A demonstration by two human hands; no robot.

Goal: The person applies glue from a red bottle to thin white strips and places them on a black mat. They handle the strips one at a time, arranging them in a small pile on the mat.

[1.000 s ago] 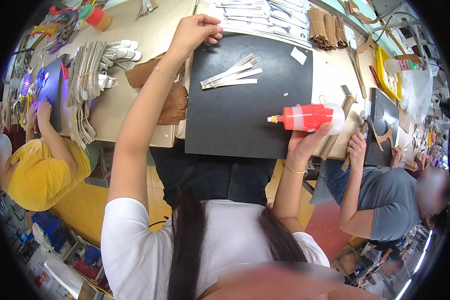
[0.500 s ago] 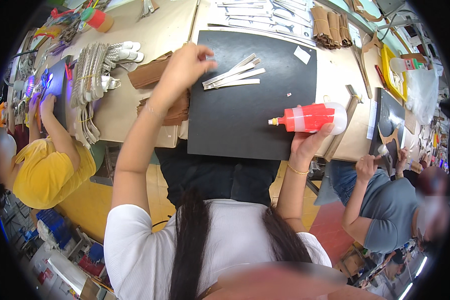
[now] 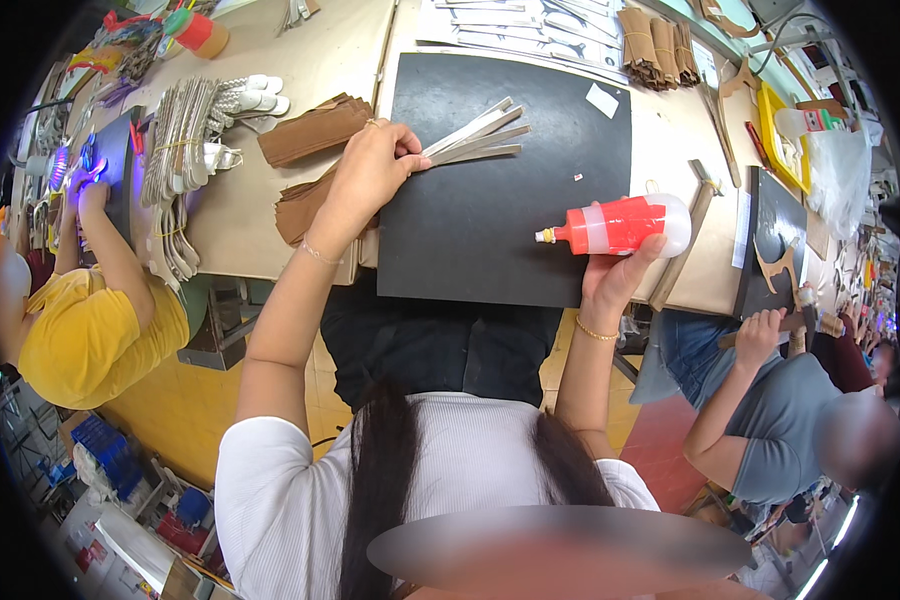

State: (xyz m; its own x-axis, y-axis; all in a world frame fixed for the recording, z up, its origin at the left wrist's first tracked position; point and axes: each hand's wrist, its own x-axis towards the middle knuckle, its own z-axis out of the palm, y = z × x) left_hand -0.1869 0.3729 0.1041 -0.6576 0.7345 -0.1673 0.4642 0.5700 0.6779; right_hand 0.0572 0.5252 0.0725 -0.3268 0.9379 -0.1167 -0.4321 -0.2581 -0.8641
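Observation:
Several narrow pale strips (image 3: 482,136) fan out on the black board (image 3: 490,250) in front of me. My left hand (image 3: 378,165) is closed at their left ends, thumb and fingertips pinching there. How many strips it grips is hidden. My right hand (image 3: 615,272) is wrapped round a squeeze bottle (image 3: 625,226) from below, over the board's right part. The bottle is whitish with red wrapping, and it lies on its side in the hand with its nozzle towards the left.
Stacked brown pieces (image 3: 315,130) lie left of the board, with bundled white straps (image 3: 178,150) beyond. Right of it lies a hammer (image 3: 692,225). Rolled brown bundles (image 3: 652,48) and a yellow tray (image 3: 785,140) sit further back. People work on both sides.
My left hand has come down onto the left ends of the strips and closed on them; the strips have fanned a little. My right hand still holds the bottle in nearly the same place.

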